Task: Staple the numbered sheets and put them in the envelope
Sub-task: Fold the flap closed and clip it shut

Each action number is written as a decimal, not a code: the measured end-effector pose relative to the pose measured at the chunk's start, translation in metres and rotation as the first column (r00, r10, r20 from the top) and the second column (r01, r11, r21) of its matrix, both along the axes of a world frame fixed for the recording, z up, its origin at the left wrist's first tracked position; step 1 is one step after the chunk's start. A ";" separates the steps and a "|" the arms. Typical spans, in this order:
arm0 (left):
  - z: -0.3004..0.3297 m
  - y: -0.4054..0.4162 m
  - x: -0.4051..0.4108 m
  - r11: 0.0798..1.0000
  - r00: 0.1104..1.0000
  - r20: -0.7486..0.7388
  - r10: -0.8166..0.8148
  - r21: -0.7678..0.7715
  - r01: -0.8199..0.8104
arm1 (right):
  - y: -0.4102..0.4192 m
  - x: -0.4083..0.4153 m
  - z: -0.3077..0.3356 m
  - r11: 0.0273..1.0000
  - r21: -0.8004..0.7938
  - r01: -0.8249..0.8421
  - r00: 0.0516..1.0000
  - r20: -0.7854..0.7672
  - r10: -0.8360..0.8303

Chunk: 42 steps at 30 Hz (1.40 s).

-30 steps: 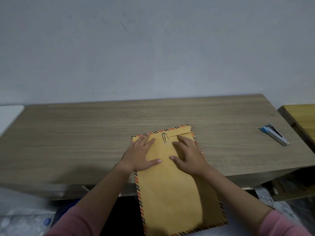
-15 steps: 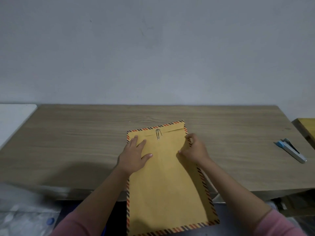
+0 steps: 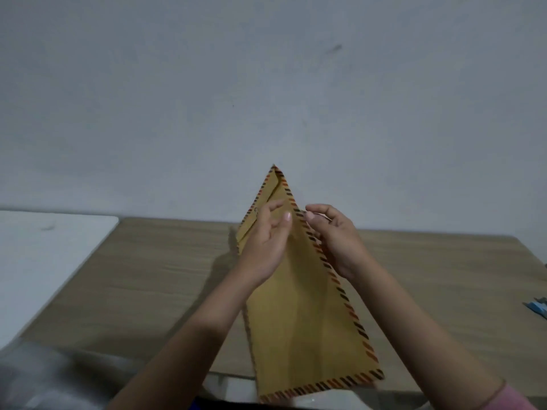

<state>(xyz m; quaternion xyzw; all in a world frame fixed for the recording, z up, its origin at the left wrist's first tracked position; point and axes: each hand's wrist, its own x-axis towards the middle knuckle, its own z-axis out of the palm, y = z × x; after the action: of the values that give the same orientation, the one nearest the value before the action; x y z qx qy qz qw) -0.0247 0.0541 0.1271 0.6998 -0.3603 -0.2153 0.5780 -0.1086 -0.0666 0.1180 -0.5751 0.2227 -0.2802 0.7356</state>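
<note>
A brown envelope (image 3: pixel 305 327) with a striped red, black and orange border is lifted off the wooden table (image 3: pixel 154 279) and tilted, its flap end pointing up and away. A paper clip sits at its flap edge near my left fingers. My left hand (image 3: pixel 263 247) lies against the envelope's face near the top. My right hand (image 3: pixel 334 241) pinches the striped right edge. No numbered sheets are visible. The blue and grey stapler (image 3: pixel 537 309) lies at the far right frame edge, mostly cut off.
A white surface (image 3: pixel 44 255) adjoins the table on the left. A plain grey wall (image 3: pixel 266 99) rises behind the table. Something grey and blurred sits at the lower left corner.
The envelope lay flat under both hands; now it is raised off the table and tilted up. My right hand has moved from its face to its right edge.
</note>
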 end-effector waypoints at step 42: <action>-0.186 0.143 0.315 0.610 0.917 0.272 -0.292 0.791 -0.041 | 0.118 0.198 -0.182 0.661 -0.472 -0.583 0.529 -0.838 -0.131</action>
<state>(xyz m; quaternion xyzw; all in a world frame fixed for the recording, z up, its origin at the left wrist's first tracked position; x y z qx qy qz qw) 0.2907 0.1972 -0.0590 0.8806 -0.3827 -0.2536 0.1176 0.0895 0.0517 -0.0643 -0.8969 0.3246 0.0667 0.2927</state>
